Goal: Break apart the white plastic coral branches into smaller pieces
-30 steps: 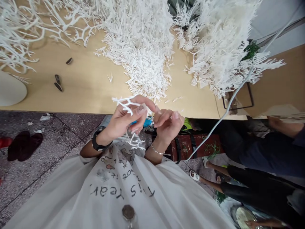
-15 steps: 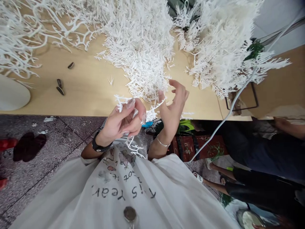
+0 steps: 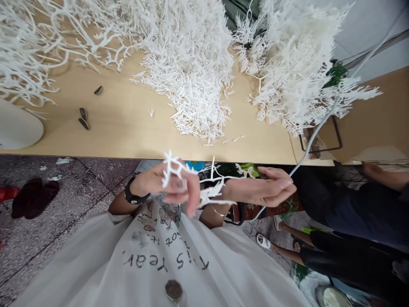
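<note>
My left hand [image 3: 172,183] is closed around a white branched plastic twig [image 3: 177,166], just off the table's near edge and somewhat blurred. Its forked tips stick out above the fingers, and more white sprigs [image 3: 212,192] spread to the right toward my other wrist. My right hand [image 3: 268,187] is stretched out to the right below the table edge, fingers extended and nothing visible in them. Straight ahead on the table lies a heap of small white plastic sprigs [image 3: 198,102].
Larger white branches [image 3: 28,64] fill the left of the table [image 3: 121,115], near a white round container [image 3: 19,125] and sunflower seeds [image 3: 83,123]. Another white pile [image 3: 287,68] stands right. A pale cable [image 3: 315,134] crosses there. Another person's legs [image 3: 345,256] are at right.
My right hand has swung from beside the heap out to the right, below the table edge. My left hand has turned and lowered slightly, still gripping the twig.
</note>
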A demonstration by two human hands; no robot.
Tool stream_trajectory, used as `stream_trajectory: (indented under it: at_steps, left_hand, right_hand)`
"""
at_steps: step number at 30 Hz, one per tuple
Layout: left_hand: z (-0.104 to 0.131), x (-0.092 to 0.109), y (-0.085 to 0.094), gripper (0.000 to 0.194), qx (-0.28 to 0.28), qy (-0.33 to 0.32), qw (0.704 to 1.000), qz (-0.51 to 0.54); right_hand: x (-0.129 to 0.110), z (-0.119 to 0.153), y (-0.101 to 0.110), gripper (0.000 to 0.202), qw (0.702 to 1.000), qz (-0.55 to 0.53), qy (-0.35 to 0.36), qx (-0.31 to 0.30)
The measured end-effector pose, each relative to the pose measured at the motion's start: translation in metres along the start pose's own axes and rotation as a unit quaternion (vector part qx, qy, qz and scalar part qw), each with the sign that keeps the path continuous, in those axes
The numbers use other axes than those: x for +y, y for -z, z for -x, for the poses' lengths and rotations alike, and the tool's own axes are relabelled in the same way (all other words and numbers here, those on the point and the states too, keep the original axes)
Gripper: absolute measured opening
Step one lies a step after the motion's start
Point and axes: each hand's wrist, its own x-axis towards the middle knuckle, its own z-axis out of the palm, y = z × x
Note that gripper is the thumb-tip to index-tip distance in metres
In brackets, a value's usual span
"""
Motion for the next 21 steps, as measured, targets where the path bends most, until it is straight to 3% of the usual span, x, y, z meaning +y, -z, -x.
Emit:
stream_trajectory:
  at_steps: [1,2,3,4,5,6,7,8,9,11,13,16,17,18,19,21]
  left_hand:
    - [0.002,0.0,0.0,0.032,-0.017,0.053,0.998,-0.024]
    - [0.003,0.0,-0.001,0.026,-0.035,0.108,0.993,-0.042]
    - [0.002,0.001,-0.004,0.023,-0.056,0.144,0.987,-0.048]
    - [0.001,0.001,-0.006,0.023,-0.077,0.152,0.985,-0.036]
    - [-0.002,0.001,-0.009,0.025,-0.085,0.135,0.987,-0.011]
    - [-0.005,0.001,-0.013,0.027,-0.084,0.094,0.992,0.028]
    - [-0.009,0.0,-0.016,0.03,-0.076,0.044,0.993,0.075]
    - [-0.012,0.0,-0.019,0.032,-0.06,-0.002,0.991,0.123]
    - [-0.015,0.0,-0.021,0.032,-0.034,-0.032,0.985,0.167]
    - [-0.018,0.002,-0.023,0.027,0.037,-0.031,0.973,0.228]
    - [-0.018,0.006,-0.023,0.022,0.11,-0.008,0.961,0.255]
    - [-0.017,0.012,-0.023,0.021,0.163,-0.018,0.955,0.246]
    - [-0.017,0.013,-0.024,0.022,0.169,-0.025,0.957,0.236]
    - [-0.017,0.013,-0.024,0.023,0.173,-0.032,0.959,0.224]
    - [-0.017,0.012,-0.024,0.025,0.175,-0.037,0.961,0.212]
    - [-0.018,0.008,-0.025,0.033,0.182,-0.043,0.965,0.185]
  right_hand:
    - [0.004,-0.006,0.005,0.031,0.998,-0.019,-0.032,-0.052]
    - [0.009,-0.014,0.011,0.031,0.983,-0.058,-0.074,-0.157]
    - [0.014,-0.023,0.017,0.031,0.94,-0.124,-0.113,-0.297]
    - [0.019,-0.03,0.022,0.033,0.855,-0.215,-0.134,-0.452]
    - [0.023,-0.037,0.026,0.035,0.729,-0.315,-0.126,-0.595]
    - [0.026,-0.04,0.03,0.039,0.595,-0.397,-0.103,-0.691]
    - [0.028,-0.041,0.033,0.042,0.489,-0.456,-0.08,-0.739]
    - [0.027,-0.039,0.035,0.043,0.428,-0.504,-0.071,-0.747]
    - [0.025,-0.035,0.037,0.041,0.41,-0.55,-0.089,-0.722]
    - [0.017,-0.022,0.037,0.036,0.456,-0.626,-0.199,-0.601]
    - [0.008,-0.011,0.033,0.033,0.537,-0.634,-0.306,-0.464]
    - [-0.006,0.001,0.021,0.035,0.74,-0.419,-0.355,-0.388]
    - [-0.011,0.005,0.018,0.039,0.782,-0.329,-0.353,-0.394]
    - [-0.016,0.008,0.016,0.046,0.798,-0.262,-0.354,-0.412]
    - [-0.021,0.013,0.016,0.054,0.792,-0.227,-0.361,-0.437]
    - [-0.03,0.021,0.019,0.064,0.747,-0.224,-0.382,-0.495]
